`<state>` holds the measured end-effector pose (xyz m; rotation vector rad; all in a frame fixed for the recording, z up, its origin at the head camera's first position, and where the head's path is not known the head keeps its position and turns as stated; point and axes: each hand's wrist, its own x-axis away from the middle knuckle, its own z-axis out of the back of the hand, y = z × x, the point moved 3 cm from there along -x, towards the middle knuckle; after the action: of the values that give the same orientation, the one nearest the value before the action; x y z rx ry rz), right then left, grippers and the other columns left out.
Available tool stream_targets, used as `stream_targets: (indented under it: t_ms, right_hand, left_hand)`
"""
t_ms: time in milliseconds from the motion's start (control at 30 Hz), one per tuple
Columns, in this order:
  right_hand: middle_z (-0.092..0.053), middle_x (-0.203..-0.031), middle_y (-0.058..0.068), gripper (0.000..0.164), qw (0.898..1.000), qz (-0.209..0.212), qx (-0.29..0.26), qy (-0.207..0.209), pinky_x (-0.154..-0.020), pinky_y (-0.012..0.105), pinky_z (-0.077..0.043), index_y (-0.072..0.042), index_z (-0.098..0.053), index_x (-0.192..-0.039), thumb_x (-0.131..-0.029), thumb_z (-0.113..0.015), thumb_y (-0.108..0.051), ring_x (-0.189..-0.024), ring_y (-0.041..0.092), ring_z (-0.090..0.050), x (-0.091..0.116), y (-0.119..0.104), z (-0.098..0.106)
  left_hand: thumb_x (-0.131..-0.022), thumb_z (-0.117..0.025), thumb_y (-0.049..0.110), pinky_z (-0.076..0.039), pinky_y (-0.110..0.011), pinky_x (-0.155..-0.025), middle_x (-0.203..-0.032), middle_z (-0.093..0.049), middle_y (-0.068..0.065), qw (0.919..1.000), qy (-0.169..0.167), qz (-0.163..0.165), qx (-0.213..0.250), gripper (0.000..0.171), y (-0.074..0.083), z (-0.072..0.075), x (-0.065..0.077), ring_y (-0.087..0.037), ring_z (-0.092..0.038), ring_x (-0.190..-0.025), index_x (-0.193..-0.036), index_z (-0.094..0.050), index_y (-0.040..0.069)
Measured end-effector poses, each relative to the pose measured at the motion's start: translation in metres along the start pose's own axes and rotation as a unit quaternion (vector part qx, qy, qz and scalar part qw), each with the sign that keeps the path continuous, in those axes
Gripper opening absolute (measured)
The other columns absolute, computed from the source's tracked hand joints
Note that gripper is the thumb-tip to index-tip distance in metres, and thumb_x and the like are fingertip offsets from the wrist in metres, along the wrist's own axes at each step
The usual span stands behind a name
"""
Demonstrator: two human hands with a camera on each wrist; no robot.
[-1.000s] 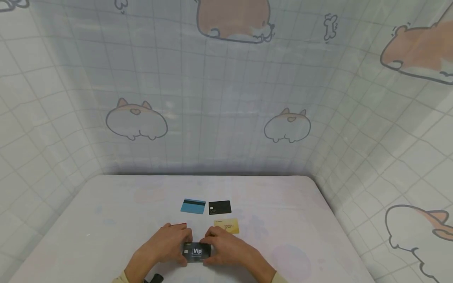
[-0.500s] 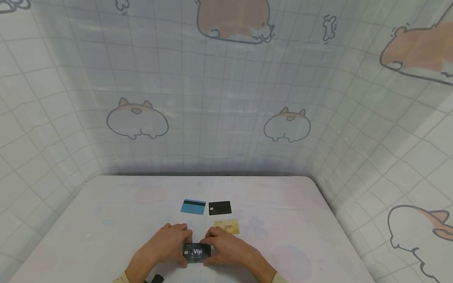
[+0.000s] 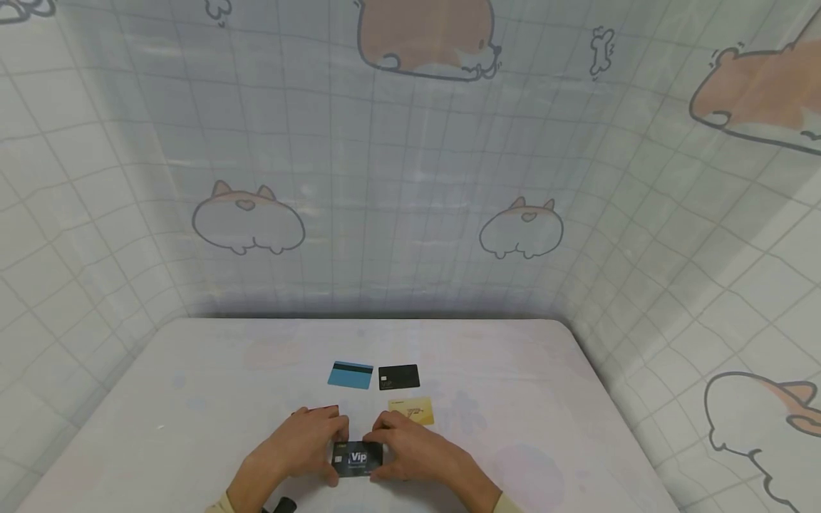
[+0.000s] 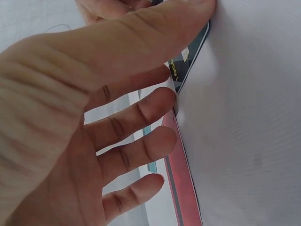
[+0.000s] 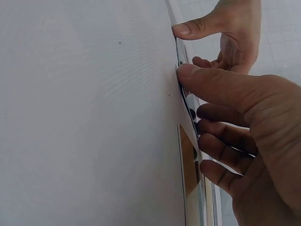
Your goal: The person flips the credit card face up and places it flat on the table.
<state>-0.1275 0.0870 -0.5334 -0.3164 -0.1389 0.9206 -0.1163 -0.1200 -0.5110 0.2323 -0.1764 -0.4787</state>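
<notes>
A dark Vip card (image 3: pixel 357 460) lies flat on the table at the front, its printed face up. Its left side is held by my left hand (image 3: pixel 301 442), thumb at the near edge and fingers at the far edge. My right hand (image 3: pixel 413 449) grips the right side in the same way. From the left wrist, the card's corner (image 4: pixel 181 70) shows beyond the thumb, and a red card (image 4: pixel 183 193) lies beside the other fingers. In the head view that red card is mostly hidden behind my left hand.
Behind the hands lie a blue card (image 3: pixel 350 376) with a dark stripe, a black card (image 3: pixel 399 377) and a yellow card (image 3: pixel 413 410), partly covered by my right hand. A small black object (image 3: pixel 285 505) shows at the bottom edge near my left wrist. Patterned curtains (image 3: pixel 410 271) enclose the table.
</notes>
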Motion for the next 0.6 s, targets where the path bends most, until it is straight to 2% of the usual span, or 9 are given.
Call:
stream_targets:
  t_ms: [600]
  right_hand:
    - [-0.051, -0.118, -0.018, 0.055, 0.999, -0.016, -0.026, -0.015, -0.095, 0.018, -0.044, -0.027, -0.065, -0.133, -0.084, -0.081, -0.044, -0.106, -0.004, -0.046, 0.0019, -0.0033, 0.0074]
  left_hand:
    - [-0.059, -0.095, 0.048, -0.047, -0.049, -0.088, -0.088, -0.053, 0.015, 0.9996, -0.01, 0.022, 0.017, 0.053, 0.0014, 0.0002, -0.0004, -0.008, -0.05, -0.083, -0.096, -0.063, 0.03]
